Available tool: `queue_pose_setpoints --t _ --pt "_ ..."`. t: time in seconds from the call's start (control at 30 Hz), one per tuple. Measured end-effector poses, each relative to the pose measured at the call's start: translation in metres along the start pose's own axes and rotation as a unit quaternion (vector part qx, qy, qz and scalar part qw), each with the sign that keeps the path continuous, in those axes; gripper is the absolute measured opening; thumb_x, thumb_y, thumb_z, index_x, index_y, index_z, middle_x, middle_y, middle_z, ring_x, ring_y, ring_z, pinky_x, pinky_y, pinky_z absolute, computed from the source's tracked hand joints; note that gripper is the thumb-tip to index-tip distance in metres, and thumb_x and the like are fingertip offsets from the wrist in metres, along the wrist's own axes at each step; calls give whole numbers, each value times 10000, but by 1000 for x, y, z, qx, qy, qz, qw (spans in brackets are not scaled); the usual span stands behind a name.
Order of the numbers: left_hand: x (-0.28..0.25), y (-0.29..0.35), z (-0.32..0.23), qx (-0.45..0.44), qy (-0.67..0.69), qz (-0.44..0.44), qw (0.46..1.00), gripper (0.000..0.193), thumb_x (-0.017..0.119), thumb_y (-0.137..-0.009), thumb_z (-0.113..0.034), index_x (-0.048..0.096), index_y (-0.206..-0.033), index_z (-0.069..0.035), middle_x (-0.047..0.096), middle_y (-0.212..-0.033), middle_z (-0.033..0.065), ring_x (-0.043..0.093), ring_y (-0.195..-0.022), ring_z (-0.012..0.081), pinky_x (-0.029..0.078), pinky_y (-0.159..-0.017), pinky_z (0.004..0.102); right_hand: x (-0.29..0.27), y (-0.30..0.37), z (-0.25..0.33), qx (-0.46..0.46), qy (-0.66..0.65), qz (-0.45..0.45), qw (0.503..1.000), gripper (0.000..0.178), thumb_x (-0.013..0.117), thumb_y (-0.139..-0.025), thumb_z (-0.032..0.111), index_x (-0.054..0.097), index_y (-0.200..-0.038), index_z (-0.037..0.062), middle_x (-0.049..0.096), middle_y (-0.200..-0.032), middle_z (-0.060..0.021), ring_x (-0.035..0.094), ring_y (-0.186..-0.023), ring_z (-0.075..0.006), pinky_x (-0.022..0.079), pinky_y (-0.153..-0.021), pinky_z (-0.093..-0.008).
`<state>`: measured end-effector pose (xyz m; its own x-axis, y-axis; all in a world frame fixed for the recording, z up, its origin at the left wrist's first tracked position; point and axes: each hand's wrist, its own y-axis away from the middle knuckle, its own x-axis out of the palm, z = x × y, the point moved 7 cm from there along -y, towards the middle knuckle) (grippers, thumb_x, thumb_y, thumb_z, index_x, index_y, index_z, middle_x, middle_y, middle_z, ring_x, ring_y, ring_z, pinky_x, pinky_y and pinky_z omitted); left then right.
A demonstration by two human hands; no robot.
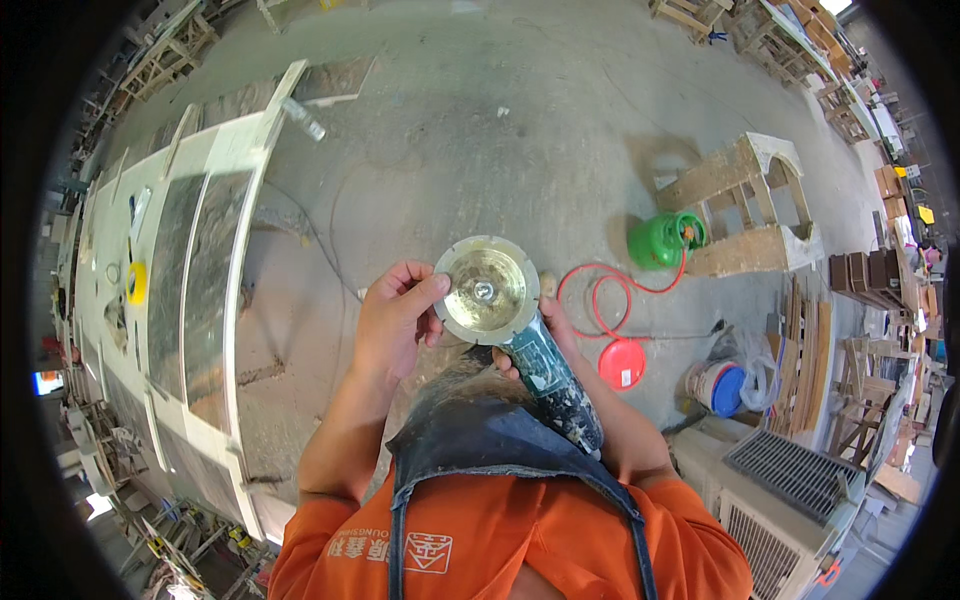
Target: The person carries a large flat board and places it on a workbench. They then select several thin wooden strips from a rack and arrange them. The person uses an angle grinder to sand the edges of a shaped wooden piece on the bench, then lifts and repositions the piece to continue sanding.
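An angle grinder with a teal, dirt-smeared body is held in front of my chest, its dark rear end pointing toward me. A round metal disc with a notched, pale rim and a brassy, dished middle faces up on its head. My right hand is closed around the grinder's body behind the disc; its palm side is partly hidden. At the disc's left edge, my left hand pinches the rim, with the thumb on top and the other fingers curled below.
Stone slabs lie on a long white-edged table at left, with a yellow tape roll. To the right stand a green gas cylinder with a red hose, a wooden stand, a bucket and an air-cooler-like unit.
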<state>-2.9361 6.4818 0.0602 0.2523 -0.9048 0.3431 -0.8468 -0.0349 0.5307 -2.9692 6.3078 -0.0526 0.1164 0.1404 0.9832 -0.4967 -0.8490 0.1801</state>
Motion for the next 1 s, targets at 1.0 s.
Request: queue_pose_setpoints --t 1.0 --pt "296 -565 -390 627 -485 15 610 277 824 -749 -72 756 -1016 -96 709 -1141 69 597 -959 280 469 -852 394 136 -322 677 -95 115 -62 987 670 552 -962 581 615 -1234 -28 726 -903 -236 744 -748 -346 653 -610 -421"
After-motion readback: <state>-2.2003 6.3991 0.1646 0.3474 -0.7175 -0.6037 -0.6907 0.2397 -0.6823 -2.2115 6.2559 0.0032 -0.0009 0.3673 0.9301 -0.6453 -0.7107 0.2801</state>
